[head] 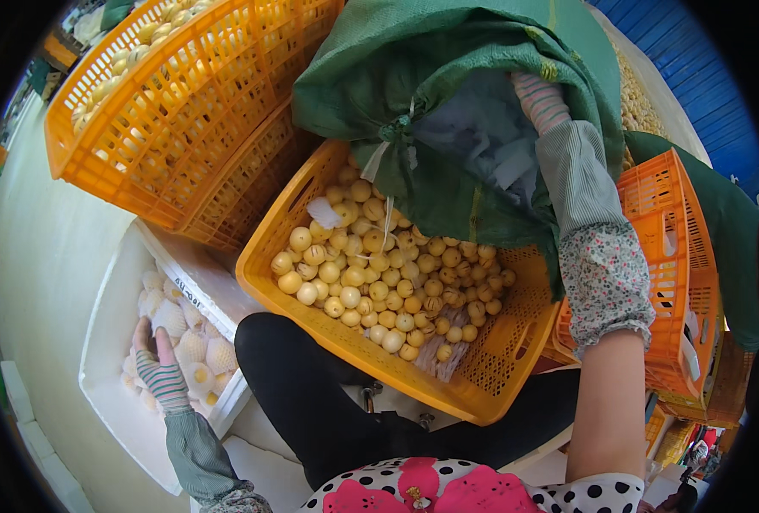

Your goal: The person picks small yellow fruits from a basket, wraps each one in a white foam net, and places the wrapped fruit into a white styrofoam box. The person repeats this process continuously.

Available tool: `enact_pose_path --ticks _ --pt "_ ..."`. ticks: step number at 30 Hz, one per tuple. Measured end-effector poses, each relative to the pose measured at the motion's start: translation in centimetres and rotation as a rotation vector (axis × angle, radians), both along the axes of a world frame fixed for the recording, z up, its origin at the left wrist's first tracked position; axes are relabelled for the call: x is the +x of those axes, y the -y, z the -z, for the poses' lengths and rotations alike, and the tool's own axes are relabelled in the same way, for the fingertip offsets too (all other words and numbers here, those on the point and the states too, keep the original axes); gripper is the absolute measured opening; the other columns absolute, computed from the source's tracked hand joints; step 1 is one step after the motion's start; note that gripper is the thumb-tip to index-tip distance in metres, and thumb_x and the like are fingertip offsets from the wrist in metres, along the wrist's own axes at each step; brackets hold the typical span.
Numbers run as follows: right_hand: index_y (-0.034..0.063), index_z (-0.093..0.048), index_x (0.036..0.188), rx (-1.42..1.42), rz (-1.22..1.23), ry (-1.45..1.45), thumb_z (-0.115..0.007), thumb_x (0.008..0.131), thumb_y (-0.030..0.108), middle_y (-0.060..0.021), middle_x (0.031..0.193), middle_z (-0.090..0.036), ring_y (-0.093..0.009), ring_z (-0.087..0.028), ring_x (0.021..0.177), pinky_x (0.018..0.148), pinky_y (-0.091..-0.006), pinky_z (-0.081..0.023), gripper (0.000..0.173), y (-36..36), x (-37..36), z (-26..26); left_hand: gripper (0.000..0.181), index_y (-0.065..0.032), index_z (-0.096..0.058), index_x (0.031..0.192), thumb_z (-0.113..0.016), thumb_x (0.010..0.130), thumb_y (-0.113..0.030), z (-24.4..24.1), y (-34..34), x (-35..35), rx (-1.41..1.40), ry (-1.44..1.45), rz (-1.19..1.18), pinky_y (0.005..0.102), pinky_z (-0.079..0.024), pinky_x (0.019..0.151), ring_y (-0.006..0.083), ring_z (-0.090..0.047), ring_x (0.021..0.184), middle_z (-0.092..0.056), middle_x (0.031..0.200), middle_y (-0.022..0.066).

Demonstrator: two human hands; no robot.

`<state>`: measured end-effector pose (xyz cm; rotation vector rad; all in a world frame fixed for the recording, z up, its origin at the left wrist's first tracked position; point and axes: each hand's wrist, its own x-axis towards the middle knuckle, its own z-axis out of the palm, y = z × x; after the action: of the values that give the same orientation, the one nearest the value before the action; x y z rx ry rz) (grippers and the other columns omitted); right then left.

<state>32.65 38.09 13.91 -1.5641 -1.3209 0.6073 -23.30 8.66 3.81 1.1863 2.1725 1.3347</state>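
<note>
My left hand [161, 369], in a striped fingerless glove, rests on round yellow fruits in white foam net sleeves [190, 346] inside a white foam box [113, 385]. Its fingers are spread; no fruit is seen gripped. My right hand [539, 96], in a like glove, reaches into the mouth of a green woven sack [353, 77] full of white foam net sleeves [472, 128]; its fingertips are hidden by the sack. Under the sack, a yellow plastic crate [379, 369] holds many loose yellow fruits [379, 276], some with dark streaks. A foam sleeve [323, 213] lies on them.
Stacked orange crates [180, 115] of yellow fruits stand at the upper left. More orange crates [661, 269] are at the right, beside green cloth [725, 237]. A heap of small fruits [639, 96] lies behind the sack. The yellow crate is above my legs.
</note>
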Motion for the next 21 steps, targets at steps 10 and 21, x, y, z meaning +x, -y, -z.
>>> enact_pose_path --ticks 10,21 --pt "0.006 -0.059 0.11 -0.12 0.052 0.407 -0.059 0.089 0.035 -0.0078 0.094 -0.065 -0.021 -0.062 0.083 0.076 -0.0343 -0.051 0.035 1.1 9.2 1.7 0.062 0.0 -0.046 0.129 -0.044 0.089 -0.047 -2.0 -25.0 40.4 -0.166 -0.252 1.112 0.0434 -0.039 0.1 0.04 -0.05 0.116 -0.051 0.128 0.0245" --pt "0.0068 -0.057 0.115 -0.643 0.025 0.384 -0.059 0.088 0.032 -0.0081 0.095 -0.065 -0.02 -0.062 0.084 0.077 -0.0339 -0.051 0.037 18.1 16.7 14.4 0.061 -0.0034 -0.041 0.135 -0.045 0.086 -0.04 5.0 -47.5 40.8 -0.17 -0.769 0.744 0.0403 -0.04 0.099 0.0312 -0.052 0.116 -0.052 0.129 0.0201"
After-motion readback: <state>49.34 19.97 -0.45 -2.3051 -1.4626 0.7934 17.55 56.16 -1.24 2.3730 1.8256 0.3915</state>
